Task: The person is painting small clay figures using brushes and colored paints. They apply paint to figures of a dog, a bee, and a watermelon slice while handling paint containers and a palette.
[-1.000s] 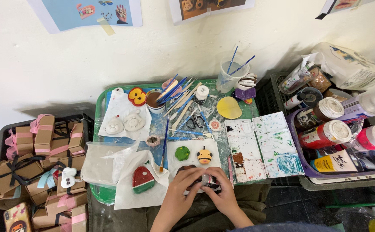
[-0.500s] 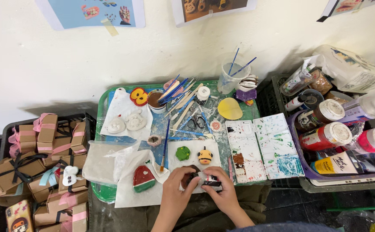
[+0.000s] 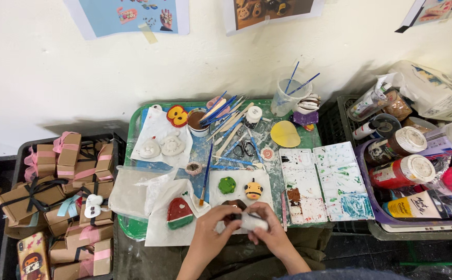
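Observation:
Both my hands meet at the near edge of a small green table (image 3: 132, 124). My left hand (image 3: 213, 231) and my right hand (image 3: 267, 231) together hold a small white clay piece (image 3: 252, 222) with a dark part at its left end. Just beyond them, on white paper, lie a brown clay piece (image 3: 234, 204), a green clay figure (image 3: 227, 185) and a yellow bee-like figure (image 3: 253, 190). A red and green watermelon-slice piece (image 3: 179, 213) lies to the left of my left hand.
Two paint-stained white palettes (image 3: 325, 182) lie on the right of the table. Several brushes (image 3: 226, 116) and scissors (image 3: 243, 149) lie mid-table, a water cup (image 3: 283, 98) at the back. Paint bottles (image 3: 402, 170) fill a bin at right. Ribbon-tied brown boxes (image 3: 65, 181) pile at left.
My hands have stayed at the table's near edge, working the small piece between them; the white part now shows more between my fingers. The view shifted slightly.

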